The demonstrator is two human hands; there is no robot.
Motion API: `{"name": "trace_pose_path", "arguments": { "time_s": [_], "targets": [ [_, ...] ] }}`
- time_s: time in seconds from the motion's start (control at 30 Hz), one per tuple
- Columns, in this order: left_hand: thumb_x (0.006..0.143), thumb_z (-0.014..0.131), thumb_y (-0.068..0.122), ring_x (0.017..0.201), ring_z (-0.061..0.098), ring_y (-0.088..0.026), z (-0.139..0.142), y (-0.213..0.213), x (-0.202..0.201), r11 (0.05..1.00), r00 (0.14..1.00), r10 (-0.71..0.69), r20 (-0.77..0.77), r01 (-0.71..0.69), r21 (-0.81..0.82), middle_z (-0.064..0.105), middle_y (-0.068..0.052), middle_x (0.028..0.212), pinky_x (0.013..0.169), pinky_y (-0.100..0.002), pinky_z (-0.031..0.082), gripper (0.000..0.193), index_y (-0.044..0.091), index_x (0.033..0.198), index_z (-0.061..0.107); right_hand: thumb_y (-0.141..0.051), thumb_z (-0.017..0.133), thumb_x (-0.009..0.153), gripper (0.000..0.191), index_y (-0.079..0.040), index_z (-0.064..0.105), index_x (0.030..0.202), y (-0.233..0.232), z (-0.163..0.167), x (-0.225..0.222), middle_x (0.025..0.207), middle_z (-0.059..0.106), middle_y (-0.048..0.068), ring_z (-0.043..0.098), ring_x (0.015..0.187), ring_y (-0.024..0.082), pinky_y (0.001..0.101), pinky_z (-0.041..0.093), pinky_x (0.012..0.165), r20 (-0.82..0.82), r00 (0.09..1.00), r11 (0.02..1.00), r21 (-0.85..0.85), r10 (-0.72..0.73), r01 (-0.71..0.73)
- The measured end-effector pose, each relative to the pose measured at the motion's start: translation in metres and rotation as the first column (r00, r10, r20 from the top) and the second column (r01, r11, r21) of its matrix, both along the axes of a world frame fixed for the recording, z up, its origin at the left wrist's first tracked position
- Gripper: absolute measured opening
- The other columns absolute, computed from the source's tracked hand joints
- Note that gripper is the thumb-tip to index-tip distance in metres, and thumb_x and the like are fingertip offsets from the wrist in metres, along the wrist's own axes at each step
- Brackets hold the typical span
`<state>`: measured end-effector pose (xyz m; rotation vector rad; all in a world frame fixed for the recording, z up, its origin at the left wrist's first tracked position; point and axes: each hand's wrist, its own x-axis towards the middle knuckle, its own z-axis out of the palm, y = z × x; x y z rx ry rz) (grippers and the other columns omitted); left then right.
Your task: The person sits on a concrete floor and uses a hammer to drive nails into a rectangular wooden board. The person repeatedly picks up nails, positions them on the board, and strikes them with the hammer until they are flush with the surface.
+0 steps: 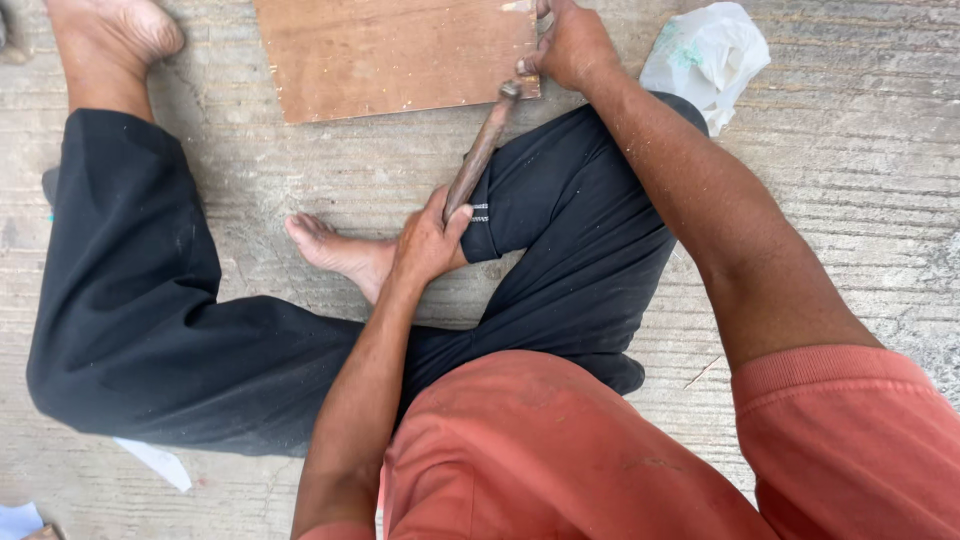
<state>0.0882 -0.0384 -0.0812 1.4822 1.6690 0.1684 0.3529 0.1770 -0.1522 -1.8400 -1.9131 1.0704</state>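
The left hand (428, 243) sits low by the folded leg, fingers (452, 222) curled shut, thumb laid on top, its forearm running straight back to the body. The right hand (572, 45) is stretched well forward of the left, fingers (530, 66) bent down and pinched closed, knuckles up, wrist slightly dropped. The right arm is nearly straight from shoulder to wrist; the left is bent at the elbow, and both arms are bare below short sleeves.

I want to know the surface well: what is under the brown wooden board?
The wooden board lies flat on the grey concrete floor. The right hand covers its near corner. Anything beneath the board is hidden.
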Motion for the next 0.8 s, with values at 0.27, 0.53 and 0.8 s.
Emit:
{"name": "trace_pose_path", "arguments": {
  "time_s": [0.27, 0.53, 0.8],
  "targets": [
    [0.100, 0.057, 0.043, 0.094, 0.073, -0.044, 0.013, 0.005, 0.003, 0.980, 0.964, 0.018, 0.266, -0.070, 0.188, 0.074, -0.026, 0.103, 0.081, -0.050, 0.057, 0.059, 0.005, 0.144, 0.051, -0.030, 0.095, 0.080, 0.050, -0.009, 0.064, 0.113, 0.002, 0.002, 0.002, 0.087, 0.075, 0.009, 0.073, 0.080, 0.025, 0.0425, 0.058, 0.072, 0.067, 0.997, 0.999, -0.003, 0.041, -0.041],
    [0.102, 0.060, 0.040, 0.100, 0.073, -0.045, 0.015, 0.011, 0.002, 0.921, 0.957, -0.030, 0.287, -0.085, 0.379, 0.073, -0.027, 0.111, 0.084, -0.049, 0.057, 0.054, 0.004, 0.141, 0.051, -0.027, 0.099, 0.078, 0.045, -0.009, 0.065, 0.101, 0.002, 0.000, 0.004, 0.086, 0.075, 0.009, 0.074, 0.079, 0.025, 0.0406, 0.058, 0.071, 0.048, 0.997, 0.992, 0.113, 0.058, -0.063],
    [0.105, 0.061, 0.039, 0.103, 0.074, -0.043, 0.015, 0.012, 0.006, 0.899, 0.959, 0.004, 0.284, -0.128, 0.419, 0.072, -0.026, 0.114, 0.086, -0.048, 0.058, 0.052, 0.005, 0.143, 0.051, -0.022, 0.096, 0.078, 0.059, -0.013, 0.062, 0.125, 0.004, 0.001, 0.005, 0.088, 0.077, 0.006, 0.075, 0.081, 0.022, 0.0391, 0.059, 0.074, -0.089, 0.996, 1.000, 0.004, 0.022, -0.021]
  ]
}}
